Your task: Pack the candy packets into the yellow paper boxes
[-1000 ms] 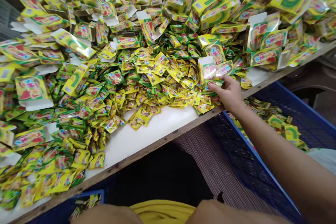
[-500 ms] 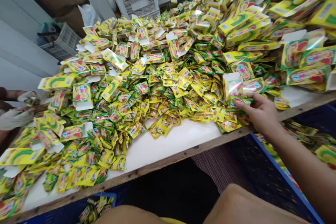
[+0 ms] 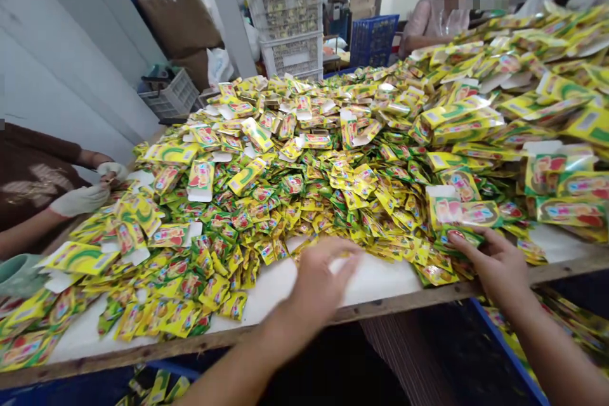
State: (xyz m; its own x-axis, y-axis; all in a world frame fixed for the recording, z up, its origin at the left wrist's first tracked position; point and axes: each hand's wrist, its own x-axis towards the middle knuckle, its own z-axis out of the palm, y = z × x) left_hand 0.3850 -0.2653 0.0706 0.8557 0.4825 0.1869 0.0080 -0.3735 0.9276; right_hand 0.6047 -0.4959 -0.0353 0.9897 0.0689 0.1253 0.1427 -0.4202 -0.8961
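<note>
My right hand [image 3: 502,266] is closed, thumb and fingers pinching a small green sachet [image 3: 460,238] with a red fruit picture. That sachet is just in front of an open yellow carton [image 3: 442,206] with a white flap. My left hand [image 3: 323,276] hovers over the white tabletop [image 3: 276,285] near the table's front edge. Its thumb and fingers are apart and slightly blurred, with nothing seen between them. Beyond it lies a heap of yellow and green sachets [image 3: 352,184].
Many printed cartons [image 3: 461,117] cover the back and right of the table. A co-worker's gloved hands [image 3: 83,196] are at the left. Blue crates [image 3: 504,342] with packets stand below the wooden edge [image 3: 390,304]. White crates [image 3: 292,51] are stacked behind.
My left hand has come into view over the front of the table. My right hand still pinches the green sachet. The view has tilted up, showing a person at the back.
</note>
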